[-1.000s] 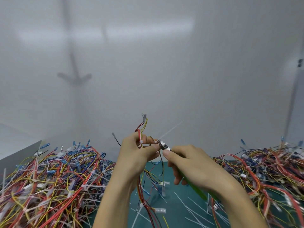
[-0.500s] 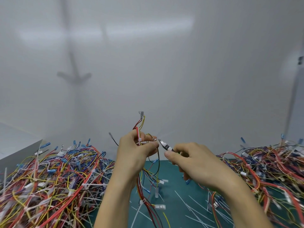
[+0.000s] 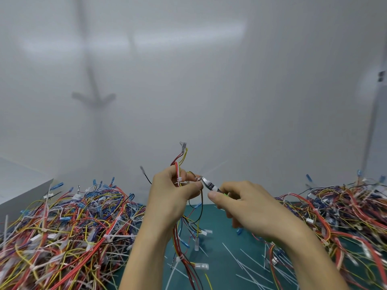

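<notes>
My left hand (image 3: 170, 195) grips a bundle of red, yellow and black wires (image 3: 180, 162), a wire harness, held upright above the green mat (image 3: 222, 235). A white cable tie (image 3: 178, 181) wraps the bundle at my fingers. The harness hangs down below my wrist with clear connectors (image 3: 201, 266) at its ends. My right hand (image 3: 247, 206) holds small green-handled cutters (image 3: 209, 185), whose metal jaws touch the harness just right of my left thumb. Whether the jaws are open or closed is too small to tell.
A big heap of tied wire harnesses (image 3: 62, 233) lies on the left and another heap (image 3: 339, 216) on the right. Cut white tie tails (image 3: 247, 262) litter the mat between them. A white box corner (image 3: 25, 191) stands far left, and a white wall rises behind.
The long white tie tail that stuck out from the bundle a second ago is gone. Both hands have shifted slightly, and the cutters stay at the bundle.
</notes>
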`<state>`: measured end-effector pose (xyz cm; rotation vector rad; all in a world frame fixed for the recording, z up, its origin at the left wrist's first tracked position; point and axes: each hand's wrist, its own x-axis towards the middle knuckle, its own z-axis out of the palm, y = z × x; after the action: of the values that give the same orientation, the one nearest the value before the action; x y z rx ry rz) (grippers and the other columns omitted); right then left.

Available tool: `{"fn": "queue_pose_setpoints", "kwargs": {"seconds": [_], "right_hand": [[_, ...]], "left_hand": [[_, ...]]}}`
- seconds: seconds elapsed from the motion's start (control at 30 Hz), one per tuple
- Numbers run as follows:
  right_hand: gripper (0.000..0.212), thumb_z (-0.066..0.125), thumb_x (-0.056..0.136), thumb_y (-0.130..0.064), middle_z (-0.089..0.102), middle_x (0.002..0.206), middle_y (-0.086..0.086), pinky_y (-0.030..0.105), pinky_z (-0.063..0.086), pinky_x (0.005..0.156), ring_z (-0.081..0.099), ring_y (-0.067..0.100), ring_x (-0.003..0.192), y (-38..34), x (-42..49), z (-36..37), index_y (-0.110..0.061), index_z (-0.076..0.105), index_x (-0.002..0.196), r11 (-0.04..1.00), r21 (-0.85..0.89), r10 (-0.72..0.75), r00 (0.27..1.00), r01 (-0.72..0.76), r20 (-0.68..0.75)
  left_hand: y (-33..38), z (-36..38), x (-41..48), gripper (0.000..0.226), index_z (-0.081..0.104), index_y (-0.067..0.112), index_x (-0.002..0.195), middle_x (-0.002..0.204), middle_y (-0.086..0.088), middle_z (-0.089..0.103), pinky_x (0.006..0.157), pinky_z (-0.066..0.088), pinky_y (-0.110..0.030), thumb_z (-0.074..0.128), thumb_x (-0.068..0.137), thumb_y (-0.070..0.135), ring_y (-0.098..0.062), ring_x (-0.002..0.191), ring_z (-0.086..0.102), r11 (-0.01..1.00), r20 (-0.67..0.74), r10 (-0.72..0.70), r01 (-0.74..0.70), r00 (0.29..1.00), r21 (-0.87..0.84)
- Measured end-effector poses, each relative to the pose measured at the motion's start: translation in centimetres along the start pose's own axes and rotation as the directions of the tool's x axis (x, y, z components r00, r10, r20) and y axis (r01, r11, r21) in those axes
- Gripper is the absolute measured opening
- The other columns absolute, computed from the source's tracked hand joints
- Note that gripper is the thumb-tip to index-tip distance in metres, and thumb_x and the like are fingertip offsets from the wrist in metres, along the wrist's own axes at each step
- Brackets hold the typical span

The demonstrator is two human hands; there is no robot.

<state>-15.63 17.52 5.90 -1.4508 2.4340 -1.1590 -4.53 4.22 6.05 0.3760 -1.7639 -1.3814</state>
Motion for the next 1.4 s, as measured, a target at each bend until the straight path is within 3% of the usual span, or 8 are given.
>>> {"fn": "queue_pose_setpoints", "kwargs": {"seconds": [0.13,0.27,0.43,0.73,1.0,1.17,1.4], "right_hand": [[0.045,0.053,0.09,-0.06,0.06,0.061,0.001,0.042,0.057,0.066,0.065,0.016,0.05,0.22,0.09,0.01,-0.018,0.06,0.079,0.999,0.034,0.001,1.0,-0.001,0.015],[0.041,0.055,0.09,-0.059,0.056,0.057,-0.001,0.044,0.056,0.064,0.053,0.014,0.05,0.22,0.14,0.02,-0.02,0.062,0.076,0.999,0.054,0.0,1.0,-0.001,0.008],[0.046,0.051,0.089,-0.062,0.05,0.06,0.0,0.033,0.039,0.056,0.04,0.014,0.055,0.05,0.05,-0.14,-0.019,0.059,0.078,0.999,-0.026,-0.033,0.999,0.032,-0.04],[0.045,0.051,0.09,-0.064,0.046,0.061,-0.001,0.031,0.033,0.056,0.037,0.014,0.059,-0.3,-0.13,-0.22,-0.021,0.058,0.079,0.997,-0.059,-0.047,0.997,0.044,-0.059],[0.046,0.051,0.089,-0.065,0.05,0.062,-0.002,0.031,0.036,0.058,0.041,0.012,0.059,-0.16,-0.26,-0.22,-0.021,0.058,0.078,0.998,-0.049,-0.028,0.999,0.027,-0.027],[0.049,0.052,0.09,-0.063,0.056,0.069,0.012,0.032,0.039,0.059,0.043,0.015,0.058,-0.19,-0.07,-0.09,-0.015,0.059,0.078,0.999,-0.012,-0.05,0.998,0.049,-0.031],[0.048,0.051,0.09,-0.064,0.049,0.058,0.0,0.031,0.036,0.056,0.039,0.013,0.054,-0.15,-0.09,-0.05,-0.019,0.06,0.076,0.999,-0.021,-0.046,0.999,0.046,-0.021]], "left_hand": [[0.07,-0.02,-0.07,0.032,0.047,0.01,0.069,0.084,-0.021,0.07,0.069,0.059,-0.025,0.07,0.079,-0.011,-0.013,0.073,0.069,1.0,0.008,0.012,-0.012,1.0,0.008],[0.15,-0.13,-0.12,0.032,0.047,0.009,0.07,0.085,-0.021,0.07,0.069,0.059,-0.023,0.07,0.079,-0.011,-0.01,0.073,0.07,1.0,0.014,0.017,-0.018,1.0,0.018],[0.29,-0.01,-0.09,0.025,0.047,0.005,0.078,0.088,-0.026,0.069,0.066,0.056,-0.018,0.064,0.085,-0.012,-0.013,0.076,0.073,0.996,0.032,-0.008,0.011,0.999,-0.086],[0.24,0.04,-0.05,0.024,0.045,0.007,0.078,0.074,-0.013,0.068,0.069,0.059,-0.023,0.063,0.09,-0.004,-0.021,0.074,0.072,0.978,0.035,-0.055,0.061,0.998,-0.198],[0.48,0.0,-0.16,0.028,0.041,0.01,0.077,0.08,-0.017,0.052,0.064,0.055,-0.018,0.059,0.092,-0.006,-0.013,0.061,0.061,0.998,0.081,-0.023,0.027,0.996,-0.05],[0.63,0.05,-0.18,0.028,0.04,0.008,0.079,0.078,-0.018,0.05,0.064,0.056,-0.019,0.056,0.092,-0.009,-0.013,0.059,0.059,0.999,0.091,-0.006,0.01,0.996,-0.048],[0.68,-0.12,-0.16,0.027,0.041,0.008,0.078,0.068,-0.007,0.055,0.065,0.056,-0.021,0.057,0.091,-0.009,-0.011,0.057,0.06,1.0,0.091,-0.006,0.008,0.996,-0.019]]}}
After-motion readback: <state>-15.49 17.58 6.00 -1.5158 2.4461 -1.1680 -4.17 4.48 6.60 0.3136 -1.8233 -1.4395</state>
